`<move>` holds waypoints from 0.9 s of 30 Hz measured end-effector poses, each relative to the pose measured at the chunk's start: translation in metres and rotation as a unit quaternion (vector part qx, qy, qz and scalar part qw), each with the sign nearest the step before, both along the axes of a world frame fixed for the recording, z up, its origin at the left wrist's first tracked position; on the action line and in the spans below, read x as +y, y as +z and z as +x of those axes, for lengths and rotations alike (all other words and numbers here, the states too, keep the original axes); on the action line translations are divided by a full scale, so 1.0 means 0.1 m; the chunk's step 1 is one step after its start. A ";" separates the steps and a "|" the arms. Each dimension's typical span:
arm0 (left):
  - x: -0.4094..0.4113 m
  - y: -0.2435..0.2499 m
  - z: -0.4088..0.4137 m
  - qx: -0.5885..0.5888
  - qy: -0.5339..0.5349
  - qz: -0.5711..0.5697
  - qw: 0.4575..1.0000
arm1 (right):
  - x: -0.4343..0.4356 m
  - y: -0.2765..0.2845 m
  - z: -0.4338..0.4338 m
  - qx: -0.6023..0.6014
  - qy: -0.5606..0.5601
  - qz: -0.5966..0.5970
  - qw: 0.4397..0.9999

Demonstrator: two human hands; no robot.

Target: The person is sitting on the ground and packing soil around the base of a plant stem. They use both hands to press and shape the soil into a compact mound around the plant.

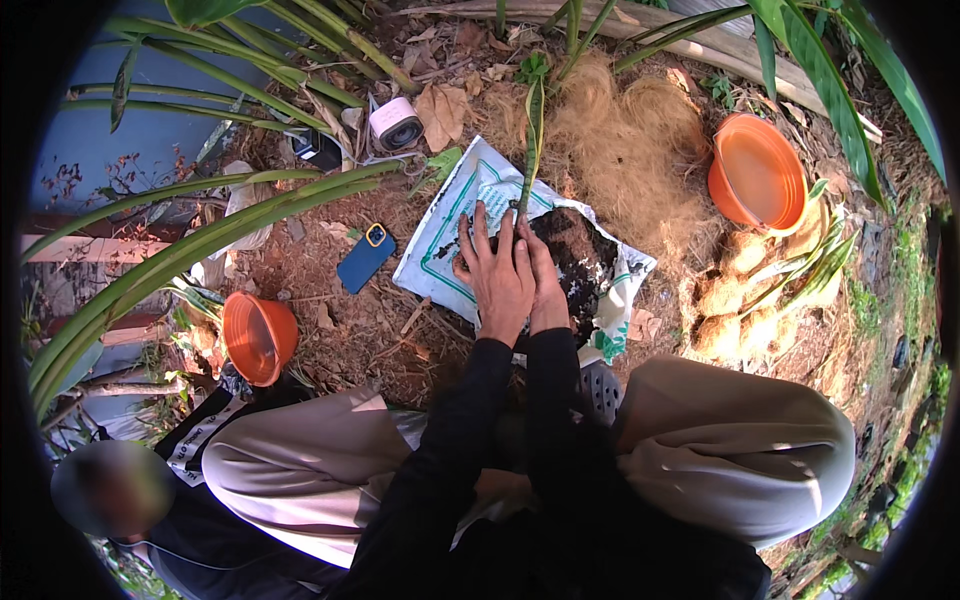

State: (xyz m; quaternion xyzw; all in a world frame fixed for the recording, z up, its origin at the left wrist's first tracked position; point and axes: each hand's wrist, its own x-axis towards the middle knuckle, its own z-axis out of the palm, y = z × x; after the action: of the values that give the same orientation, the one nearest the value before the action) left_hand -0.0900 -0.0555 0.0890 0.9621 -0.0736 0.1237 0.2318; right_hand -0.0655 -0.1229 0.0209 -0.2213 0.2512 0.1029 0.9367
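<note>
My left hand [501, 281] lies back up, fingers spread, over dark soil on a white plastic bag [431, 259] printed in green. Pressed beside it, my right hand [547, 289] points its fingers forward towards the base of a snake plant [534, 127]. The long, yellow-edged leaf extends away from just beyond my fingertips. Both hands hide its lower end, and whether they grip it or a lump of soil cannot be seen. Loose dark potting soil [581, 251] with white flecks spills from the bag's torn opening to the right of my hands.
Fibre [615, 157] lies beyond the bag, with fibre-wrapped balls [724, 296] at right. One orange pot [757, 176] stands far right, another orange pot [259, 337] left. A blue phone [366, 259] and pink device [395, 124] lie left. Another person [217, 532] sits lower left.
</note>
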 end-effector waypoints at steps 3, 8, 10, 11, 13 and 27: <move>0.07 -0.04 -0.02 -0.001 -0.002 0.023 1.000 | 0.04 0.09 -0.02 0.009 0.030 -0.044 0.999; 0.10 -0.15 0.13 0.010 -0.011 -0.159 0.987 | 0.04 0.24 0.05 -0.004 0.033 -0.038 0.999; 0.12 -0.08 0.13 0.010 0.005 -0.193 0.981 | 0.04 0.35 0.05 0.005 0.024 -0.058 0.998; 0.17 -0.05 0.12 0.006 0.018 -0.206 0.978 | 0.08 0.29 0.08 -0.024 0.045 -0.010 0.999; 0.15 0.00 0.10 -0.032 0.012 -0.199 0.979 | 0.01 0.21 0.08 -0.019 0.056 0.013 0.998; 0.09 0.01 0.15 -0.039 -0.020 -0.115 0.992 | 0.09 -0.09 -0.09 -0.028 -0.047 0.070 0.996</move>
State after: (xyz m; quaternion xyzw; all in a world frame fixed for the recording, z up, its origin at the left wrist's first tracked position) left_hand -0.0746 -0.0467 0.0898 0.9217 -0.0875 0.1643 0.3403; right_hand -0.0742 -0.1140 0.0120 -0.1464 0.2268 0.0698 0.9603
